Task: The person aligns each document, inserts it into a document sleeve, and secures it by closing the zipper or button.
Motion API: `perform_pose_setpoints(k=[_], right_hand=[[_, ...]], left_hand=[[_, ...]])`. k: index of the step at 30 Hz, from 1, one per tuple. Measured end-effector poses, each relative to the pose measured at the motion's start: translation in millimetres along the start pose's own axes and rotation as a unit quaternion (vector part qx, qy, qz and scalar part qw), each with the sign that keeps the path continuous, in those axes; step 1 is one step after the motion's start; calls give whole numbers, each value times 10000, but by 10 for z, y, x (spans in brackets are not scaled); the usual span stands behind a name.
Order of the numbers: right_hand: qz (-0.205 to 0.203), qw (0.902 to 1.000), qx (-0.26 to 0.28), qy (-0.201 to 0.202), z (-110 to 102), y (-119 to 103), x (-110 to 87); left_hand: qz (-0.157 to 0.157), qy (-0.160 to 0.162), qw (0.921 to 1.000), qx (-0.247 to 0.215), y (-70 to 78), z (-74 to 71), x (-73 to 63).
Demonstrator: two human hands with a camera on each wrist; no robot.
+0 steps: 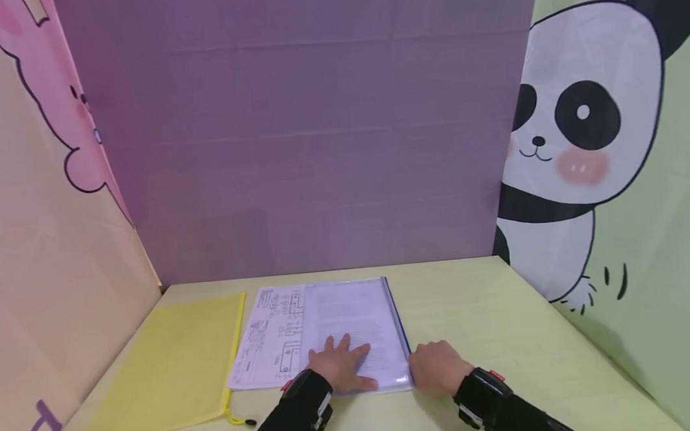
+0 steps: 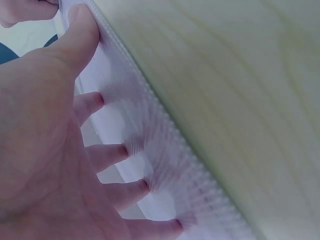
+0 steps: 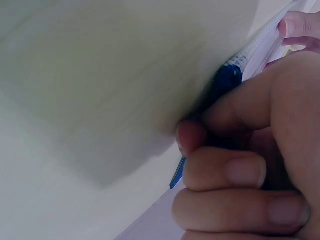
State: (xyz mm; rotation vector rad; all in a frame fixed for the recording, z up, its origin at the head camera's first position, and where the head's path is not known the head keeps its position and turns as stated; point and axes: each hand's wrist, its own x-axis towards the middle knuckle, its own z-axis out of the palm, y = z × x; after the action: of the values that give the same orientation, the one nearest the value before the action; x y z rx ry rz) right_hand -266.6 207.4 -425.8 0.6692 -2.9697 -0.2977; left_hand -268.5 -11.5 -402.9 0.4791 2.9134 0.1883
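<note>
A translucent mesh document pouch [image 1: 350, 306] with a dark blue edge strip [image 3: 223, 82] down its right side lies flat on the table, with printed text showing through it. My left hand [image 1: 340, 367] rests spread on its lower part; in the left wrist view the fingertips [image 2: 162, 228] press its surface near the front edge. With curled fingers, my right hand [image 1: 437, 368] pinches the blue strip at the pouch's near right corner. What exactly lies between thumb and forefinger is hidden. A printed sheet with diagrams [image 1: 272, 336] shows along the pouch's left side, partly overlapped by it.
Left of the sheet lies a yellow mesh zip pouch [image 1: 165, 368], its cord end with a dark tip [image 1: 250, 422] toward the front. A purple panel [image 1: 318, 145] stands behind the pale table [image 1: 503, 337]; printed cloth walls flank both sides.
</note>
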Motion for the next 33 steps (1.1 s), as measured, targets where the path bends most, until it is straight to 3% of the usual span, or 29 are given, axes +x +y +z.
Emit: perform_pose_setpoints(k=[13, 33], right_hand=[[69, 9998, 117, -141, -51, -21, -68], [46, 10000, 81, -23, -61, -77, -174]], left_hand=[[1, 94, 10000, -29, 4, 11, 7], [-36, 138, 9999, 7, 4, 53, 20]])
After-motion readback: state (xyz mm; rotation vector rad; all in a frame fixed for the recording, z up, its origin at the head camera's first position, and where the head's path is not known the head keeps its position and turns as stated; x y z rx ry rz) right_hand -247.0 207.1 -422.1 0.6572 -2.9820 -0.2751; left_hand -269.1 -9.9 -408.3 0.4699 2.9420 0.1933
